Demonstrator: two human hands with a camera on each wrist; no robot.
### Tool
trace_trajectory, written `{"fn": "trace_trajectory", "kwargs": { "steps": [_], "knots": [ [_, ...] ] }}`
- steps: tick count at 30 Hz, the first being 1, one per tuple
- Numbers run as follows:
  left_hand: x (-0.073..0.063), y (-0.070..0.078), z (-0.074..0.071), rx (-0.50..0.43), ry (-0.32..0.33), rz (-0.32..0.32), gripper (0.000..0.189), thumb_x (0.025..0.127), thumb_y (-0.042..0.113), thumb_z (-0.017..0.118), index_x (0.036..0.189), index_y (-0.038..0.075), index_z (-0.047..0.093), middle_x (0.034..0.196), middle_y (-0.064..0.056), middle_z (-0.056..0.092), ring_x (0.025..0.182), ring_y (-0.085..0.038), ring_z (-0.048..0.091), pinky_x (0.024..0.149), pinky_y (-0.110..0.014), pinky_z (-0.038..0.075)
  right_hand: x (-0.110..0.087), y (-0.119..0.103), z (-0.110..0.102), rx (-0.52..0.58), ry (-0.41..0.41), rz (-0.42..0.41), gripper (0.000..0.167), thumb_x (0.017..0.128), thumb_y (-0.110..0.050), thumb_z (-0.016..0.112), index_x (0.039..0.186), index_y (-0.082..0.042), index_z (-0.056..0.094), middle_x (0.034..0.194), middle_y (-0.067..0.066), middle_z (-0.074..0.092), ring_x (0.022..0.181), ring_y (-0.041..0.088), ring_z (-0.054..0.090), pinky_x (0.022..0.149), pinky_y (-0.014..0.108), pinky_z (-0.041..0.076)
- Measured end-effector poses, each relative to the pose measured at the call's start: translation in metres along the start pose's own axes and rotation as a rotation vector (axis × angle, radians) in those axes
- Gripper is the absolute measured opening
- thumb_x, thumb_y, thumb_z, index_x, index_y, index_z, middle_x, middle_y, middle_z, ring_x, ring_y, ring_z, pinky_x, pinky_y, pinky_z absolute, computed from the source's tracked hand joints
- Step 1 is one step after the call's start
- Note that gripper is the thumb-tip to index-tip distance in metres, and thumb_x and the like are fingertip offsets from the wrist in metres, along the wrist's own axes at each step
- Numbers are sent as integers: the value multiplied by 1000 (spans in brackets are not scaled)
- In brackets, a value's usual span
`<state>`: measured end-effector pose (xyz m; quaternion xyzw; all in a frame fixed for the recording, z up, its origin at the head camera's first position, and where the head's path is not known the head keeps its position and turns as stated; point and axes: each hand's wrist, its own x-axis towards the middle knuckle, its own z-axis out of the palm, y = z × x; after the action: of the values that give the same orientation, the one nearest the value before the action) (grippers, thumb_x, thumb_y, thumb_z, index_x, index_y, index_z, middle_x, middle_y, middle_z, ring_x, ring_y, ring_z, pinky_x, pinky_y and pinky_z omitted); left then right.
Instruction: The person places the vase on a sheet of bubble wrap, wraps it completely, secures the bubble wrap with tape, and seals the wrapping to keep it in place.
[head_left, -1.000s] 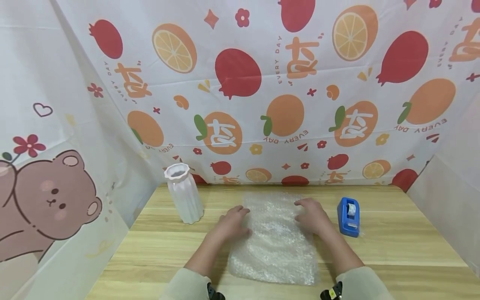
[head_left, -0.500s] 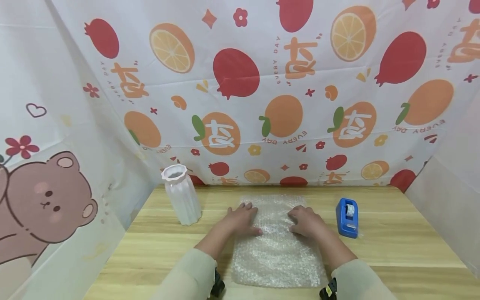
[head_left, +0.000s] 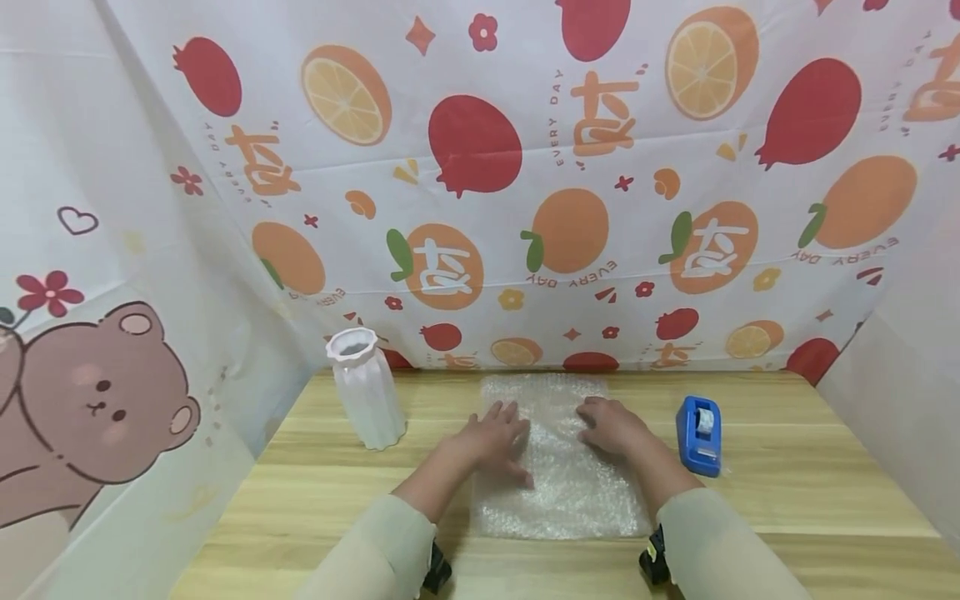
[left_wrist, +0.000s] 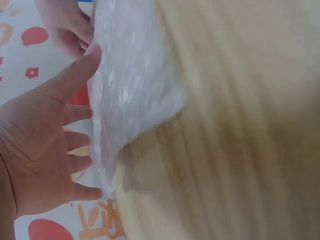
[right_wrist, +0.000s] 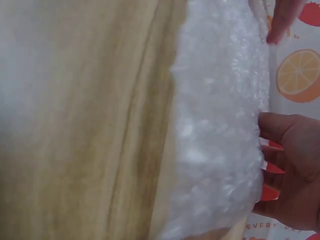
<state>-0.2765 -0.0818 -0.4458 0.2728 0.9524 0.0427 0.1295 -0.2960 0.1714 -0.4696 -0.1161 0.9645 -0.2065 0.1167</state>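
A sheet of clear bubble wrap [head_left: 562,492] lies flat on the table in front of me. My left hand [head_left: 495,442] rests on its left side with the fingers spread. In the left wrist view, the left hand's fingertips [left_wrist: 85,194] touch the sheet's surface. On the right side of the sheet lies my right hand [head_left: 613,429], its fingertips [right_wrist: 270,125] touching the wrap in the right wrist view. Neither hand pinches the sheet. A white fluted vase [head_left: 367,392] stands to the left, apart from the hands. Right of the right hand sits a blue tape dispenser [head_left: 699,435].
The wooden table [head_left: 810,492] has its far edge against a hanging fruit-print cloth [head_left: 495,200]. Another cloth with a bear print [head_left: 105,400] hangs at the left. A black wrist device [head_left: 654,560] shows at the right sleeve.
The bubble wrap has slid away from me, toward the back of the table. My left hand has moved right onto the sheet, and my right hand slightly inward. Vase and dispenser stay put.
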Motion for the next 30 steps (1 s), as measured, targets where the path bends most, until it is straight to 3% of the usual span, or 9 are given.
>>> {"fn": "trace_trajectory", "kwargs": {
  "steps": [4, 10, 17, 20, 22, 24, 27, 30],
  "knots": [
    [-9, 6, 0, 14, -42, 22, 92, 74, 61, 76, 145, 12, 45, 162, -16, 23, 150, -38, 16, 112, -62, 30, -1, 3, 0, -71, 28, -19, 49, 97, -24, 59, 142, -5, 51, 155, 21, 36, 143, 43, 30, 114, 60, 27],
    [-13, -6, 1, -60, -43, 18, 89, 82, 51, 75, 149, 5, 39, 161, -18, 25, 149, -40, 19, 117, -50, 27, -12, -3, -6, -51, 55, -95, 50, 98, -27, 58, 145, -9, 49, 159, 19, 29, 147, 40, 24, 117, 57, 24],
    [-19, -21, 0, -146, -45, -38, 90, 81, 49, 76, 151, 8, 37, 163, -16, 20, 151, -38, 13, 112, -69, 21, -33, -4, -6, -19, -60, -76, 61, 91, -39, 68, 144, -15, 51, 158, 14, 33, 146, 38, 28, 113, 60, 29],
    [-23, -24, 2, -167, 20, -14, 88, 84, 47, 74, 152, 8, 34, 163, -17, 18, 151, -37, 12, 111, -69, 23, -39, 2, 1, -16, -83, -70, 62, 91, -41, 68, 145, -16, 50, 158, 14, 32, 146, 39, 29, 113, 60, 30],
    [-27, -25, -1, -183, 152, 11, 81, 87, 43, 72, 152, 8, 36, 162, -17, 22, 150, -36, 17, 112, -65, 26, -41, 6, 4, -3, -79, -81, 62, 91, -41, 67, 145, -15, 50, 159, 15, 32, 146, 40, 28, 113, 60, 29],
    [-33, -29, -10, -180, 367, 49, 70, 90, 38, 69, 149, 9, 42, 159, -14, 32, 146, -34, 29, 111, -58, 34, -43, 9, 7, 5, -64, -78, 62, 92, -42, 66, 145, -17, 49, 159, 14, 31, 146, 38, 28, 114, 59, 29],
    [-46, -39, -34, -184, 790, 123, 51, 90, 26, 69, 135, 8, 57, 143, -12, 54, 131, -31, 51, 105, -48, 45, -47, 13, 6, 25, -25, -76, 59, 93, -40, 65, 145, -16, 50, 159, 13, 32, 146, 37, 29, 113, 60, 30],
    [-60, -55, -61, -180, 1188, 169, 39, 85, 19, 71, 120, 4, 66, 123, -13, 66, 115, -32, 61, 99, -43, 49, -50, 16, 5, 25, 25, -72, 52, 95, -35, 63, 143, -15, 52, 155, 14, 38, 143, 38, 33, 111, 60, 33]
  ]
}}
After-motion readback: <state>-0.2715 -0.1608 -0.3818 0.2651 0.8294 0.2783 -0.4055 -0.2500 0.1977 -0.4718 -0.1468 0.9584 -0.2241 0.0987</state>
